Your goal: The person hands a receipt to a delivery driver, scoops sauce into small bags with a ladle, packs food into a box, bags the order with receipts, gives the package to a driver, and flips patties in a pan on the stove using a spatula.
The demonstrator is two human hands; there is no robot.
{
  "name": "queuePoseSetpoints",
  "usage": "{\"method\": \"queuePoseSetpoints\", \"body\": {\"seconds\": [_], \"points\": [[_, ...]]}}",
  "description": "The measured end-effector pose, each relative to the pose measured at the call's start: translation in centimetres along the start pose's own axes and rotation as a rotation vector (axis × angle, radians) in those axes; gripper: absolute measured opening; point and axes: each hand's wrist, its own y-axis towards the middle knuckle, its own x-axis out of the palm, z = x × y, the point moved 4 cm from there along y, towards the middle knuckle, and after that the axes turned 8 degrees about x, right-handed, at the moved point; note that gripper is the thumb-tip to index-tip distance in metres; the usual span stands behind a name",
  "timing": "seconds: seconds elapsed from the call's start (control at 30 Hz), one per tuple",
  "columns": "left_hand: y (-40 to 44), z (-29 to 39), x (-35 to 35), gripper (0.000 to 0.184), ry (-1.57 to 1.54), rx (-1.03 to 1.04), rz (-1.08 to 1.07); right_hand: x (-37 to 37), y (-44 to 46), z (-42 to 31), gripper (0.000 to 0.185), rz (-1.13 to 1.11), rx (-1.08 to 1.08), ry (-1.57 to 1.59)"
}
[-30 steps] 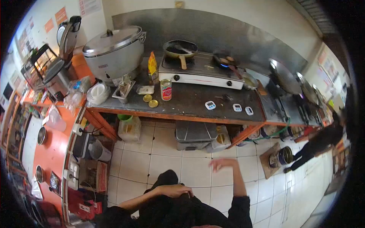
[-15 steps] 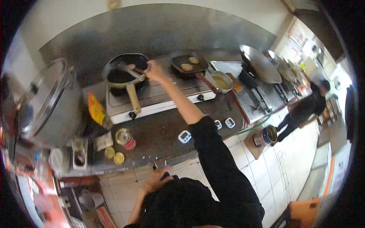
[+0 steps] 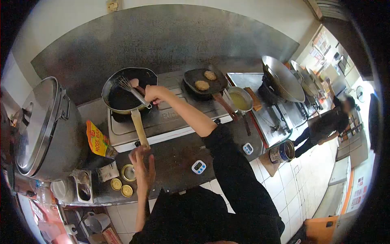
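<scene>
A deep dark frying pan (image 3: 111, 93) sits on the left burner, its pale handle (image 3: 139, 128) angled toward me. Above its right rim, my right hand (image 3: 155, 94) is closed around a metal whisk (image 3: 140, 97), whose wires reach into the pan. A brownish utensil (image 3: 138, 87) lies beside the whisk; whether my hand also holds it is unclear. My left hand (image 3: 142, 168) is raised at the end of the pan handle, fingers apart; contact with the handle is hard to judge. It hides most of an opened tin can (image 3: 128, 173).
Two patties lie in a square pan (image 3: 219, 81) on the right burner, beside a small pot (image 3: 240, 99) of yellowish liquid. A yellow packet (image 3: 97, 140), tin lids (image 3: 126, 190), timers (image 3: 198, 166), and a large pot (image 3: 53, 126) stand around. A person (image 3: 325, 124) is at right.
My left hand has risen from the counter's front edge to the pan handle's end, its fingers spreading. My right hand stays over the pan with the whisk. The view has shifted slightly.
</scene>
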Motion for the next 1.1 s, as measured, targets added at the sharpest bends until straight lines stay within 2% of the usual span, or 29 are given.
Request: {"method": "queuePoseSetpoints", "body": {"seconds": [0.07, 0.13, 0.2, 0.23, 0.27, 0.3, 0.33, 0.37, 0.43, 0.47, 0.5, 0.57, 0.63, 0.67, 0.77, 0.83, 0.9, 0.97, 1.0, 1.03, 1.1], "points": [[1.1, -0.2, 0.8, 0.043, 0.020, -0.070, 0.126, -0.9, 0.4, -0.5, 0.040, 0.058, -0.044, -0.010], [2.2, -0.8, 2.1, 0.047, 0.024, -0.119, 0.088, -1.7, 0.8, -1.4, 0.034, 0.183, -0.108, -0.019], [2.3, -2.4, 3.2, 0.052, -0.046, -0.189, 0.020, -2.4, 2.4, -2.0, 0.027, 0.135, -0.227, -0.098], [2.1, -3.3, 3.5, 0.053, -0.093, -0.241, 0.031, -3.1, 2.4, -2.5, 0.037, 0.166, -0.113, -0.337], [1.8, -4.1, 4.0, 0.053, -0.147, -0.289, 0.040, -3.8, 2.7, -2.4, 0.037, 0.354, -0.243, -0.499], [1.8, -3.9, 3.9, 0.053, -0.134, -0.277, 0.047, -5.6, 0.2, -2.8, 0.036, 0.376, -0.229, -0.509], [1.8, -3.7, 3.8, 0.052, -0.121, -0.264, 0.055, -6.9, -0.7, -3.2, 0.031, 0.316, -0.216, -0.663], [1.9, -3.2, 3.2, 0.051, -0.143, -0.357, 0.035, -7.8, -0.4, -2.5, 0.026, 0.386, -0.193, -0.638], [2.0, -2.1, 2.9, 0.048, -0.202, -0.539, -0.029, -10.5, -4.3, -0.8, 0.028, 0.375, -0.227, -0.636], [1.3, -2.9, 3.3, 0.046, -0.190, -0.381, 0.071, -11.9, -5.9, 1.0, 0.036, 0.373, -0.254, -0.557], [1.6, -1.5, 2.5, 0.043, -0.128, -0.353, 0.040, -13.3, -6.6, 4.0, 0.038, 0.392, -0.337, -0.476], [0.0, -1.2, 2.0, 0.038, -0.037, -0.329, -0.085, -15.9, -10.6, 10.2, 0.035, 0.336, -0.432, -0.283], [-2.0, -0.9, 2.0, 0.036, 0.049, -0.476, -0.438, -16.9, -14.5, 17.4, 0.036, 0.268, -0.158, 0.025], [-2.7, -0.8, 2.5, 0.035, 0.094, -0.549, -0.614, -17.0, -15.8, 21.5, 0.037, 0.308, -0.130, 0.025], [-2.4, 1.4, 8.0, 0.023, -0.174, 0.147, -0.765, -14.0, -18.7, 26.4, 0.037, 0.504, -0.118, -0.047], [-0.7, 2.9, 15.2, 0.031, -0.701, -0.242, -1.177, -11.7, -18.1, 29.2, 0.037, 0.570, -0.106, -0.085], [-1.8, 4.4, 23.5, 0.043, -1.461, -0.527, -1.014, -10.0, -16.9, 31.4, 0.036, 0.588, -0.042, -0.125], [-0.3, 7.5, 29.2, 0.055, -1.588, -0.556, -0.951, -9.3, -16.0, 32.9, 0.036, 0.559, 0.079, -0.174], [0.4, 8.5, 31.7, 0.058, -1.590, -0.674, -0.851, -9.5, -16.3, 32.1, 0.036, 0.593, 0.020, -0.175], [1.1, 9.2, 33.9, 0.061, -1.588, -0.790, -0.746, -9.9, -16.4, 31.4, 0.036, 0.555, 0.081, -0.231], [2.7, 10.8, 37.4, 0.058, -1.683, -0.855, -0.598, -10.5, -16.5, 30.4, 0.036, 0.475, 0.201, -0.337]]}}
